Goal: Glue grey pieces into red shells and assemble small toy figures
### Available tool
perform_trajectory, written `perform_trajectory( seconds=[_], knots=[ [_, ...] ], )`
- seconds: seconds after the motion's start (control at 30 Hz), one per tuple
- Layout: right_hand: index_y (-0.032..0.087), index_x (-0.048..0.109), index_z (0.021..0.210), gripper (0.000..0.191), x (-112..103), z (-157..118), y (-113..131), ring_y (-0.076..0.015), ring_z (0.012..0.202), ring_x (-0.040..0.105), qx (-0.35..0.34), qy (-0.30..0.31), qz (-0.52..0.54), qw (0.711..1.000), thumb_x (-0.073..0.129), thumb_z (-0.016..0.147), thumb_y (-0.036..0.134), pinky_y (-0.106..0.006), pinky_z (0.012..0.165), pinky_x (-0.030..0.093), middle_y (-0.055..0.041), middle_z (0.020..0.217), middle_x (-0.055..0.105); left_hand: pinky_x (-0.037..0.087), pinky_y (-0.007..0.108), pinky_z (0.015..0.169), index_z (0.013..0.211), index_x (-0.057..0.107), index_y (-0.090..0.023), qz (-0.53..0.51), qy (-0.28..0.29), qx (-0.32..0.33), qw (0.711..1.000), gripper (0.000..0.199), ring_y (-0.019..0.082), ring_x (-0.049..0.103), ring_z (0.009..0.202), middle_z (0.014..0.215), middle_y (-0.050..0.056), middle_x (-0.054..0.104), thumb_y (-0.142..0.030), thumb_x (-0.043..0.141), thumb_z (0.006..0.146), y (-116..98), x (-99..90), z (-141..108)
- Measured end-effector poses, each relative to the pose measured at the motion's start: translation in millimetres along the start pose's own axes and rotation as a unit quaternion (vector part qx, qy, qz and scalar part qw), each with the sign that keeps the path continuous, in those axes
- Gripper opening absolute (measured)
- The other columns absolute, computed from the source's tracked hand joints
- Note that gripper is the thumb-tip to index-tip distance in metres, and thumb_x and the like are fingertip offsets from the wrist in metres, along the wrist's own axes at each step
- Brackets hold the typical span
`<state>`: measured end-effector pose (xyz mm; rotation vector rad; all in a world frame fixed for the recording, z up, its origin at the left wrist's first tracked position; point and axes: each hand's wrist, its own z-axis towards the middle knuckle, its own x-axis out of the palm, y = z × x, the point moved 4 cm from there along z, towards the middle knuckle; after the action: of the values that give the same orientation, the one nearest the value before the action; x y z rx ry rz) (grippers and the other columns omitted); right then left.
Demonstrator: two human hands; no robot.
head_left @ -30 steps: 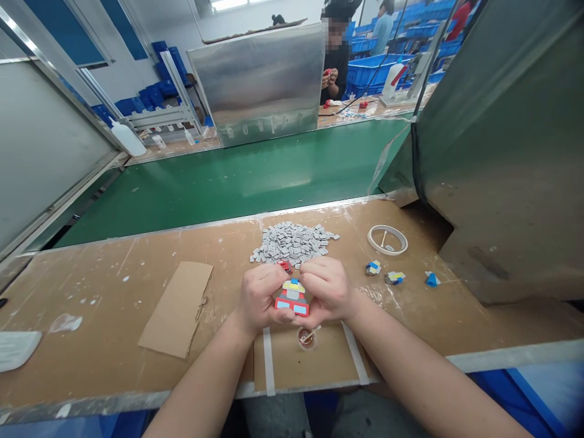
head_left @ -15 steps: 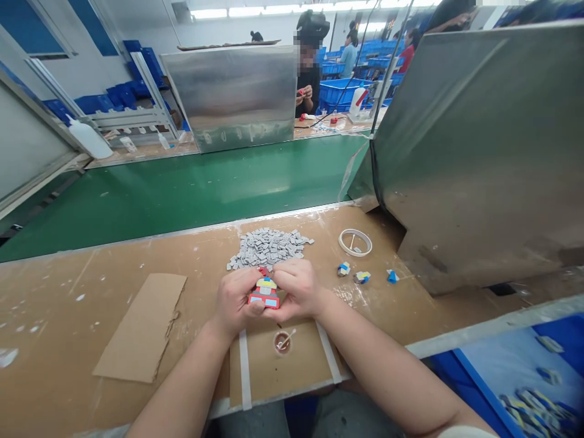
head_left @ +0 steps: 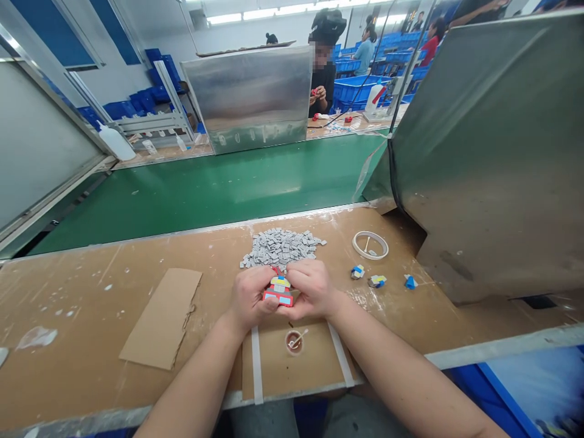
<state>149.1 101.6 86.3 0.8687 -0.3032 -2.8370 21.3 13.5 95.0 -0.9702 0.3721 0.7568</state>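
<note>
Conveyor belt (head_left: 219, 182): green, runs across beyond the bench, bare where it shows; a metal screen stands on its far side, with another person at work behind it.
Workbench (head_left: 82, 304): brown board, paint-flecked, nearest the wearer; both forearms reach over its near edge.
Cardboard scrap (head_left: 162, 319): lies flat to the left of the hands, well apart from them.
Grey pile (head_left: 280, 246): a heap of small grey tiles just beyond the knuckles, near but not touched.
Change: over the last second only the head camera swings; the hands, the toy and the pile keep the same places relative to one another, so the work looks to be in the same pressing or fitting step, not a new one.
Left hand (head_left: 250, 296): curled shut around the toy's left side, thumb on its front, palm turned inward.
Right hand (head_left: 312, 288): closed on the toy's right and upper side, fingertips bent down over its top; whether a grey tile is pinched under them cannot be told.
Toy figure (head_left: 279, 291): red, yellow and blue, held between both hands just above the board, front toward the camera.
Ring (head_left: 370, 245): white hoop to the right with a small stick inside.
Loose parts (head_left: 378, 280): small blue-and-yellow bits to the right, untouched.
Small cup (head_left: 294, 342): round, with a stick in it, just below the hands.
</note>
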Motion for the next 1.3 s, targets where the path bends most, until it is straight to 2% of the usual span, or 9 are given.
perform_trajectory(
  seconds=[0.13, 0.53, 0.87, 1.1, 1.3],
  knots=[
    [0.026, 0.036, 0.066, 0.057, 2.4, -2.1, -0.7, -0.013, 0.052, 0.03, 0.007, 0.013, -0.026, 1.0, 0.058, 0.09, 0.072, -0.031, 0.055, 0.026, 0.0045, 0.057, 0.034, 0.029, 0.03, 0.059, 0.07, 0.048, -0.021, 0.001, -0.003, -0.002, 1.0, 0.074, 0.015, 0.039, 0.057, 0.062, 0.0, 0.047, -0.083, 0.022, 0.1, -0.1, 0.5, -0.5],
    [0.026, 0.036, 0.068, 0.052, -2.3, 2.0, 2.0, -0.0135, 0.052, 0.032, -0.003, -0.012, 0.005, 1.0, 0.057, 0.094, 0.065, -0.031, 0.055, 0.026, 0.0047, 0.057, 0.037, 0.031, 0.03, 0.059, 0.07, 0.051, -0.021, 0.003, -0.002, 0.007, 1.0, 0.073, 0.015, 0.04, 0.058, 0.062, 0.0, 0.048, -0.081, 0.022, 0.101, 0.3, 1.0, -0.7],
    [0.026, 0.038, 0.066, 0.056, 0.9, -2.0, 0.1, -0.0134, 0.052, 0.033, 0.0, 0.018, -0.023, 1.0, 0.062, 0.09, 0.071, -0.031, 0.055, 0.026, 0.0044, 0.058, 0.036, 0.033, 0.031, 0.059, 0.071, 0.053, -0.021, 0.023, 0.008, -0.002, 1.0, 0.076, 0.016, 0.043, 0.058, 0.063, 0.001, 0.051, -0.083, 0.019, 0.1, 0.5, -0.1, -0.7],
    [0.026, 0.038, 0.065, 0.058, 3.7, -3.6, 0.3, -0.0135, 0.052, 0.031, 0.007, 0.027, -0.032, 0.999, 0.061, 0.09, 0.074, -0.032, 0.055, 0.025, 0.0041, 0.057, 0.035, 0.03, 0.031, 0.058, 0.07, 0.05, -0.021, 0.011, -0.001, 0.012, 1.0, 0.073, 0.015, 0.04, 0.057, 0.062, 0.0, 0.048, -0.081, 0.021, 0.101, 0.3, 1.1, -1.3],
    [0.024, 0.044, 0.071, 0.053, -2.3, -0.8, -3.5, -0.0137, 0.054, 0.037, -0.021, 0.011, 0.008, 1.0, 0.056, 0.097, 0.068, -0.031, 0.056, 0.025, 0.0028, 0.061, 0.042, 0.032, 0.031, 0.057, 0.073, 0.052, -0.021, 0.025, -0.014, 0.032, 0.999, 0.073, 0.015, 0.043, 0.056, 0.062, 0.0, 0.05, -0.083, 0.023, 0.099, -1.2, -1.9, -0.2]
  ],
)
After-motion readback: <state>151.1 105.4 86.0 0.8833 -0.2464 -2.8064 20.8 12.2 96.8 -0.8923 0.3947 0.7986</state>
